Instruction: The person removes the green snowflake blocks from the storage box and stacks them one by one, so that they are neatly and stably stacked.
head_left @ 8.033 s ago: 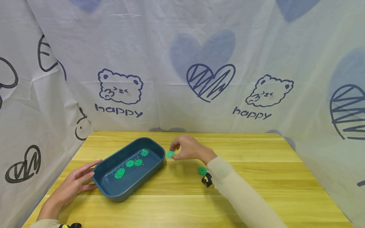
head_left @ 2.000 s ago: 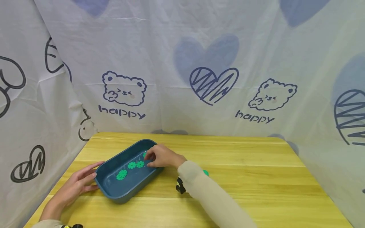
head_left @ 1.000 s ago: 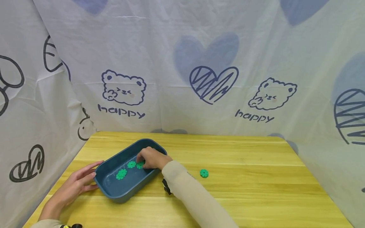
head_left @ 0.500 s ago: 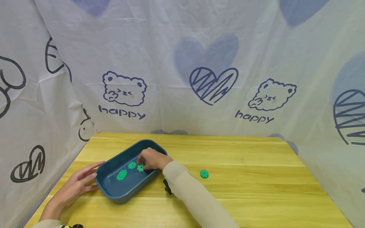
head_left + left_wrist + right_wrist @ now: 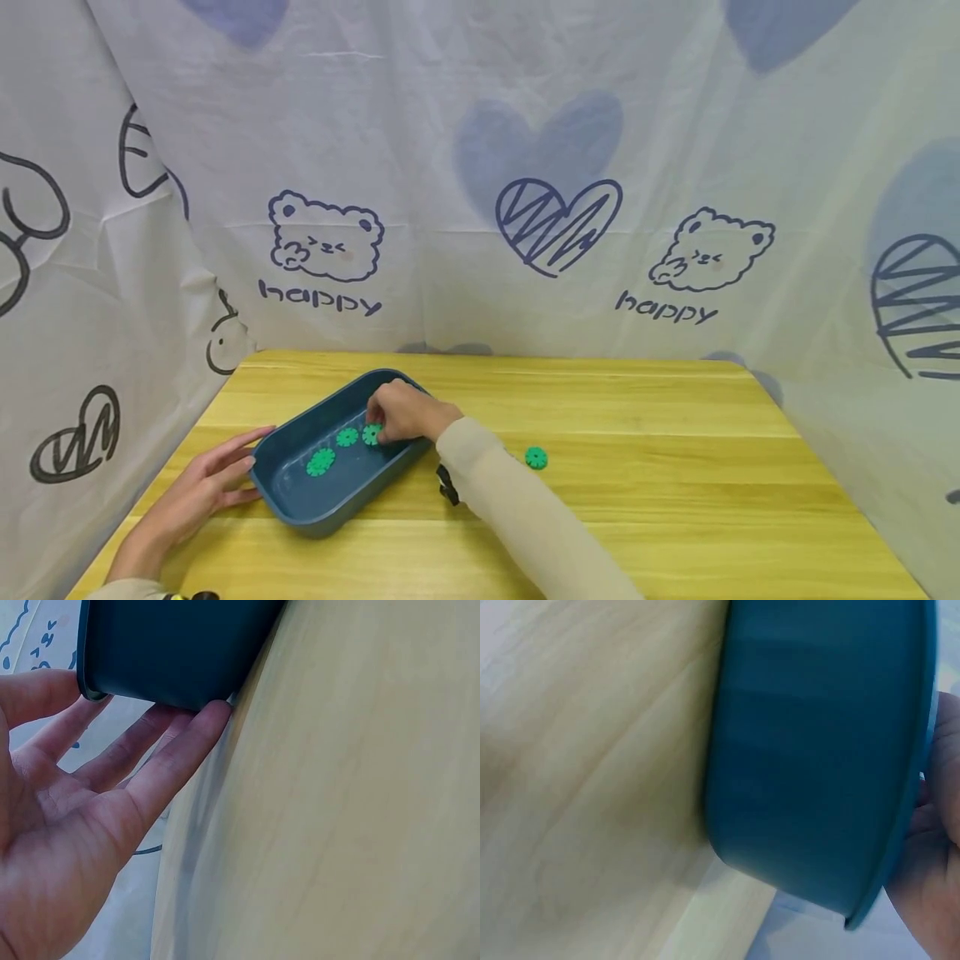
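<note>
The dark blue bin (image 5: 330, 518) stands slantwise on the table. My left hand (image 5: 187, 500) touches its near-left end with relaxed fingers; in the left wrist view the fingers of that hand (image 5: 82, 795) lie against the bin wall (image 5: 172, 652). Inside the bin, my right hand (image 5: 405, 412) pinches a green notched disc (image 5: 371, 434), partly covered by the fingers. Left of it lie another green disc (image 5: 347, 437) and an overlapping green clump (image 5: 320, 462). In the right wrist view the bin wall (image 5: 817, 750) hides the fingertips of the right hand (image 5: 937, 855).
One more green disc (image 5: 536, 457) lies on the wooden table (image 5: 675, 483), right of the bin and beside the right sleeve (image 5: 525, 517). A white cloth (image 5: 435, 283) with printed bears and hearts hangs behind the table and at its sides.
My right hand has moved from outside the bin, where it held a green disc, into it. Since half a second ago the disc at its fingers has shifted slightly up. My left hand has stayed put.
</note>
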